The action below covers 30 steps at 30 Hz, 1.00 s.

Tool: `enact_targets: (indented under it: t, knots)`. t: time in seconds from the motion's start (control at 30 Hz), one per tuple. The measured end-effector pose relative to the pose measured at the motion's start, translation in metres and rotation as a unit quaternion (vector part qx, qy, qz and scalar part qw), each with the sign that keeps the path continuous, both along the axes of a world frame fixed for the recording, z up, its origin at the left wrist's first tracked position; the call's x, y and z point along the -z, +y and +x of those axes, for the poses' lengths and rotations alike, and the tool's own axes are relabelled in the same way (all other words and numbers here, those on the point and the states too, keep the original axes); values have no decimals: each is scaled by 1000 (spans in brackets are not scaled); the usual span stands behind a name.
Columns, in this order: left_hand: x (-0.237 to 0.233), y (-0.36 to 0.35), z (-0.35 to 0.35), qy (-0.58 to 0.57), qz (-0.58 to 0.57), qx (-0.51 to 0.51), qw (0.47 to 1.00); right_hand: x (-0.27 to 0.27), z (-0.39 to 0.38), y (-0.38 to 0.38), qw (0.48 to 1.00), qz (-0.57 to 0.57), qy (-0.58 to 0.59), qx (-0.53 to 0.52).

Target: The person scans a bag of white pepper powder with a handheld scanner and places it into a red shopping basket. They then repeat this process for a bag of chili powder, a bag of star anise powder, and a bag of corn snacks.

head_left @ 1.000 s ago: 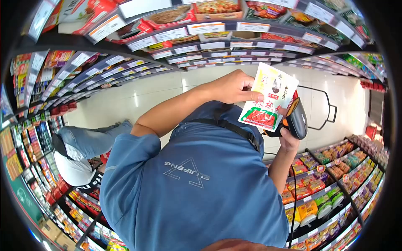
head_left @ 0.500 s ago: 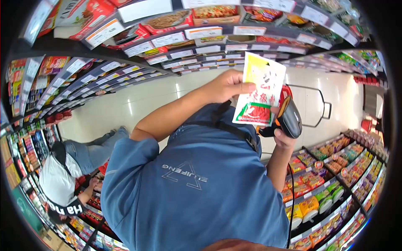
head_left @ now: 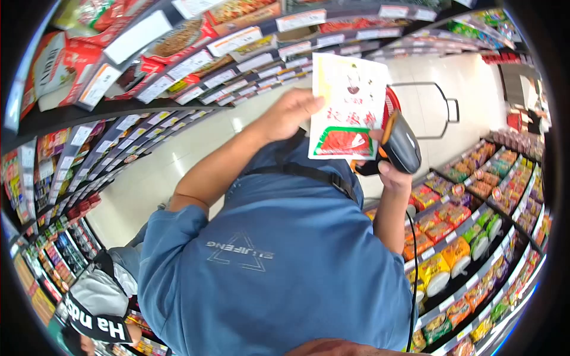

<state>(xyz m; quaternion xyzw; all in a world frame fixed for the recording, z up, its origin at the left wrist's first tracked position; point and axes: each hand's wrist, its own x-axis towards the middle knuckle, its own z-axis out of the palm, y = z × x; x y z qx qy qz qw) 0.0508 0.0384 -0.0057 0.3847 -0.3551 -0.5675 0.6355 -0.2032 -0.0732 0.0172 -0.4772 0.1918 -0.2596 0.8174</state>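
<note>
Packet (head_left: 347,107) points lengthwise away from the shirt (head_left: 285,296), red picture (head_left: 344,142) nearest.

Single head-worn fisheye view: from close above the wearer's blue T-shirt (head_left: 297,291), it looks forward and steeply down, across the aisle floor (head_left: 145,190) to store shelves (head_left: 270,28).

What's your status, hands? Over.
Left hand grips flat white packet with red-green print. Right hand holds black-and-orange handheld scanner beside it. No obstruction visible between them.
</note>
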Motion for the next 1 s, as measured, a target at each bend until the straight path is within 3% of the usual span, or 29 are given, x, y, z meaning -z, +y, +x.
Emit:
enact_targets:
  t: [0.23, 0.43, 0.6, 0.63, 0.77, 0.83, 0.9, 1.0]
  knots:
    - [-13, -1, 3, -113, 2, 55, 992, 5, -6, -2, 1000, 7, -18, -21]
    - [-18, 4, 1, -21, -19, 63, 998, 1, 1, 1, 999, -13, 4, -35]
    - [-22, 6, 9, -58, 0, 35, 998, -8, 8, 0, 997, -48, 16, -54]
    - [-34, 7, 15, -188, -27, -19, 982, -15, 11, 0, 996, -45, 35, -67]
    - [-72, 23, 34, -393, -57, -148, 906, -34, 31, -7, 984, -148, 44, -84]
    - [-87, 35, 47, -435, -66, -211, 873, -52, 53, -6, 954, -245, 132, -108]
    - [-107, 51, 62, -432, -88, -287, 850, -69, 87, -6, 954, -252, 101, -131]
    - [-134, 78, 94, -491, -123, -425, 751, -95, 137, -1, 932, -327, 62, -143]
